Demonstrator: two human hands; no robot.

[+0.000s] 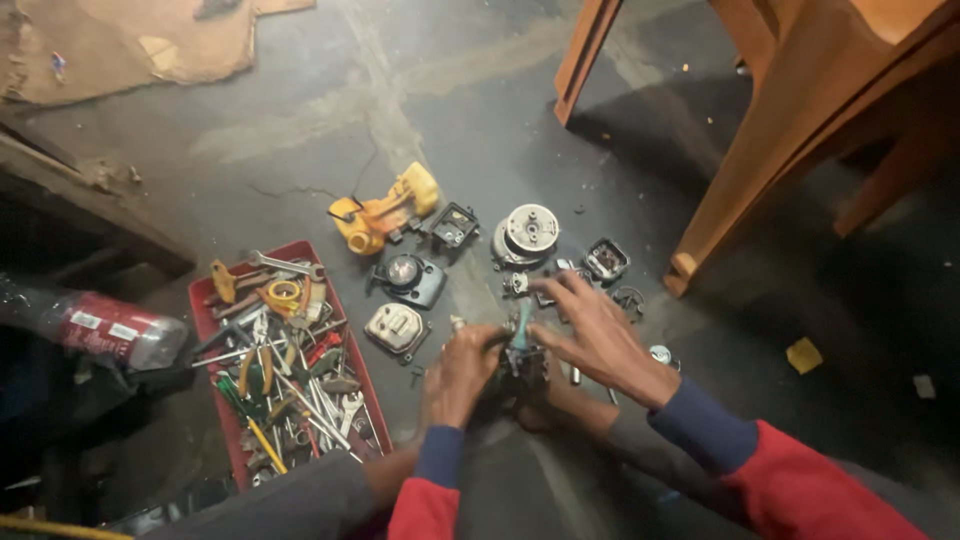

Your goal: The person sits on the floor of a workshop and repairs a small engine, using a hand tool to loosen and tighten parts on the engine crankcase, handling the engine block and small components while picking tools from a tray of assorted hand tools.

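Both hands work low over the floor (480, 130), close together. The left hand (462, 372) is curled around the side of a small dark engine block (522, 365) that stands on the floor between the hands. The right hand (597, 335) rests over the block's other side with fingers spread; whether it grips the block I cannot tell. A teal handle (523, 325) rises from the block between the hands.

Just beyond the hands loose parts lie on the floor: a pale square cover (397, 328) left of the left hand, a dark round housing (408, 277) past it, a yellow casing (383, 215) farther out, a small black box (453, 226) beside that, a grey round flywheel part (526, 235) ahead of the right hand, and a dark square part (605, 260) just past its fingertips.

Well left of the left hand a red tray (205, 305) holds a heap of spanners, screwdrivers and a yellow tape roll (284, 295). Farther left lies a red cylinder (118, 332) with pale rectangular labels on its side. A wooden bench (800, 120) stands beyond the right hand, and a yellow scrap (803, 355) lies on the floor to that hand's right. Torn cardboard (130, 40) lies far ahead on the left.
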